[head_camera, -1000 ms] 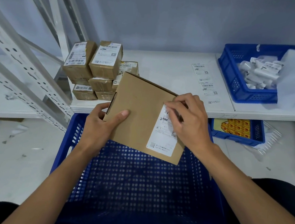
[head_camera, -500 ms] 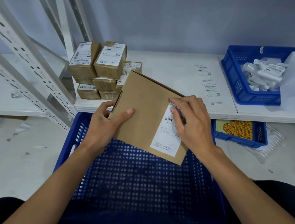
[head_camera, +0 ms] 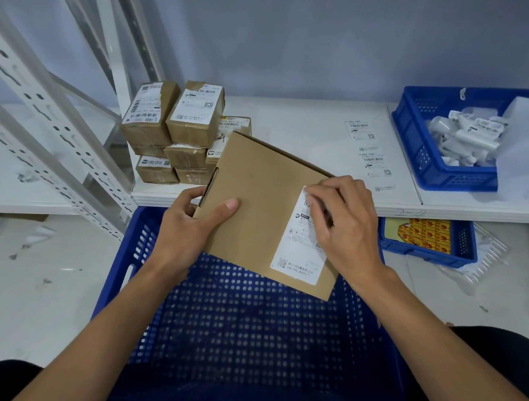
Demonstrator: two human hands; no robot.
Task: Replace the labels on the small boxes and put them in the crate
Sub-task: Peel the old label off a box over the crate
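Box (head_camera: pixel 257 199), left grip (head_camera: pixel 181 235) grasping it, right grip (head_camera: pixel 346 235) pinching its label (head_camera: pixel 299 260), hangs over crate (head_camera: pixel 245 341) before stacked boxes (head_camera: pixel 173 130).

Your box (head_camera: pixel 257 199) is matt brown cardboard; its label (head_camera: pixel 296 256) is smooth white paper. Lower centre, the crate (head_camera: pixel 245 341) looks perforated plastic, faintly glossy. Upper left, the shelf upright (head_camera: pixel 48 117) is painted metal.

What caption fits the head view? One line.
Left hand holds a box over the crate; right fingers work at its label.
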